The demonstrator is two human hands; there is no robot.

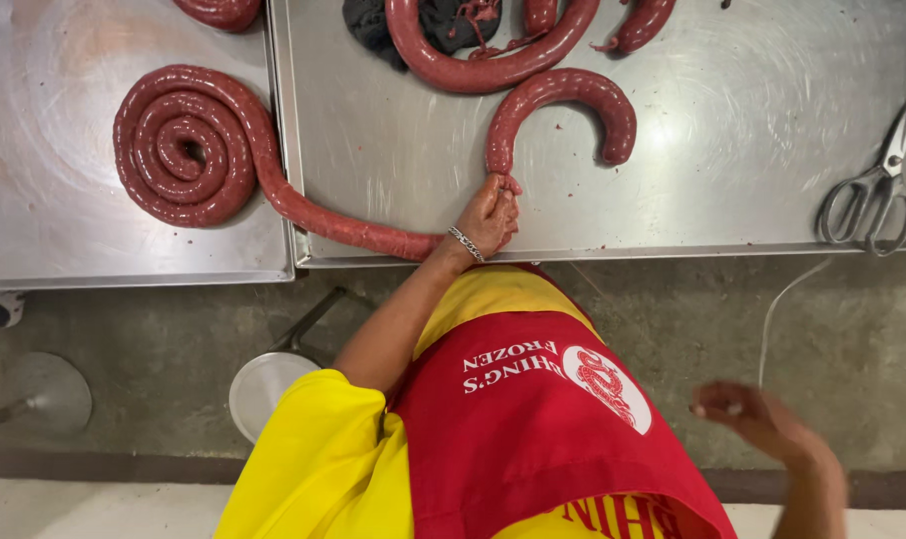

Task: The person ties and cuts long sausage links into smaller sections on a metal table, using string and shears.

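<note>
Though half-hidden, sausage end (499,165) in left hand (488,218)

Scuffed, shiny metal table (732,180) bears glossy, smooth-skinned red sausage (189,145) and steel scissors (872,185); the apron (533,419) is matt red cloth

A long, dark red stuffed sausage rope (273,170) lies across two steel trays: its far end is wound into a flat spiral on one tray, and its tail runs over the seam to the front edge of the other. There it is pinched at a narrow point, beyond which a short, thick, horseshoe-curved red sausage link (563,105) lies flat.
</note>
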